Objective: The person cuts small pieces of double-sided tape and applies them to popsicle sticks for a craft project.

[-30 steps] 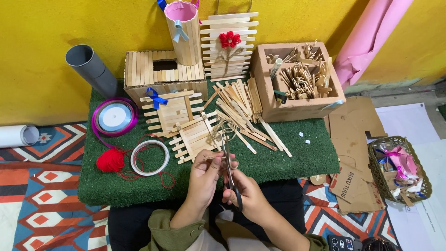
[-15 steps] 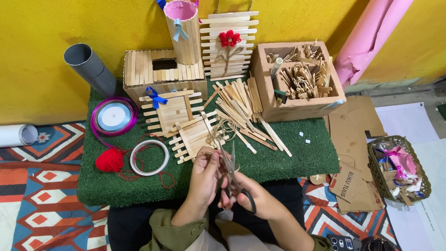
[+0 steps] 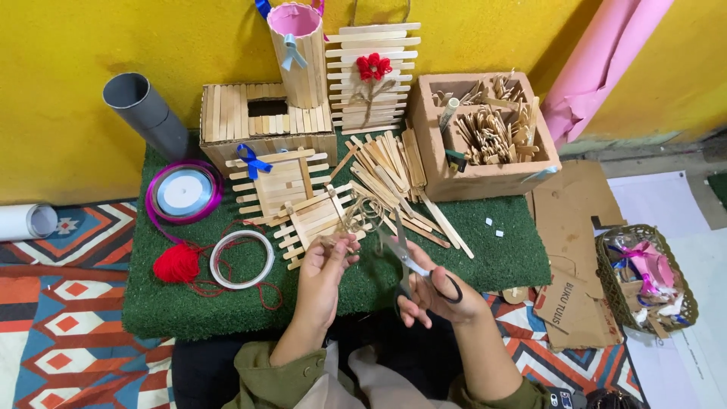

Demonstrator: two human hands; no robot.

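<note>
A length of tan twine [image 3: 356, 216] is pinched between the fingertips of the left hand [image 3: 324, 274], just in front of the small stick panel [image 3: 318, 220] that lies on the green turf mat [image 3: 492, 250]; the twine is looped loosely over that panel's near edge. A pair of scissors [image 3: 409, 261] is held in the right hand [image 3: 435, 294], just right of the panel, with fingers closed through the black handle loops and the blades parted and pointed toward the twine. Whether the blades touch the twine cannot be told.

Behind the panel a larger stick panel with a blue bow [image 3: 276, 176] is laid flat, and to the panel's right a heap of loose craft sticks [image 3: 390, 170] is spread. Left of the panel a ring of clear tape [image 3: 242, 259] is seen, then a ball of red yarn [image 3: 176, 263], and behind these a purple ribbon spool [image 3: 184, 192]. Further back from the panel a stick-built box [image 3: 265, 121] is set against the yellow wall, with a pink-lined stick cup [image 3: 299, 49] on it and a slatted plaque with a red flower [image 3: 372, 72] beside it. A wooden box of sticks [image 3: 485, 132] is placed behind and right of the panel. A grey tube [image 3: 144, 110] is leaned far left, and a wicker basket [image 3: 647, 276] is found far right, off the mat.
</note>
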